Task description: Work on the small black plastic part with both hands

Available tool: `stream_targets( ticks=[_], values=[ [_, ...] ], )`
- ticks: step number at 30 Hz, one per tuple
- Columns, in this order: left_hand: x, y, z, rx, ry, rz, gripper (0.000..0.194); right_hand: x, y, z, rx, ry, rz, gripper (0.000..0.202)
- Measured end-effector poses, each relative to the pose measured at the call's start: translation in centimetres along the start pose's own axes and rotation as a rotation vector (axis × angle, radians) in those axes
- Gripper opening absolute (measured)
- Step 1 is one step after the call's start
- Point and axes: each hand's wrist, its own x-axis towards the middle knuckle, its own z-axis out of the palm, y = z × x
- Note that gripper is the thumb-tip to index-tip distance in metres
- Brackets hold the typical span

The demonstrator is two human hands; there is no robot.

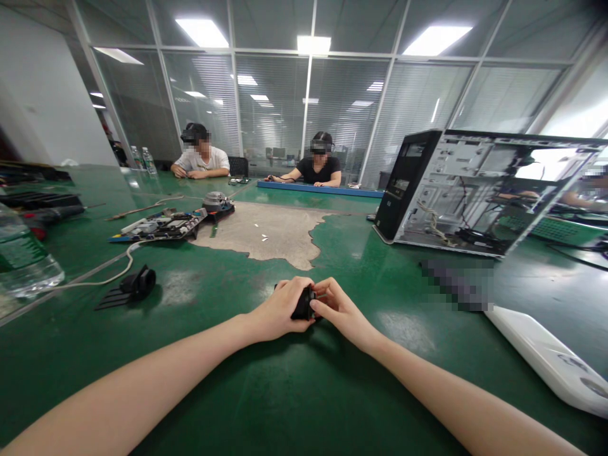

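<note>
A small black part, block-shaped as far as it shows, is between my two hands just above the green table. My left hand wraps around it from the left, hiding much of its body. At its right end, the thumb and fingers of my right hand are closed on it, near a small pale or metallic spot. Its exact kind cannot be made out. To the left lies a black plastic piece with a round opening and flat slats.
Left stand a water bottle, a cable, a circuit board and a round metallic component. At right are an opened computer case and a white phone. Two people sit across the table.
</note>
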Motion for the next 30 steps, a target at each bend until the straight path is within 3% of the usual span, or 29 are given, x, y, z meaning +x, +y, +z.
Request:
stream_targets(
  ticks=[9, 23, 30],
  values=[
    [-0.06, 0.18, -0.11, -0.011, -0.003, -0.015, 0.052, -0.12, -0.55, -0.02, 0.000, -0.051, -0.031, 0.022],
    [-0.02, 0.09, 0.07, -0.001, 0.013, -0.019, 0.055, 0.07, -0.18, 0.10, 0.019, 0.008, 0.002, 0.028],
    [-0.04, 0.09, -0.01, 0.006, 0.000, -0.008, 0.054, -0.09, -0.68, -0.07, 0.032, -0.033, -0.004, 0.025]
  ],
)
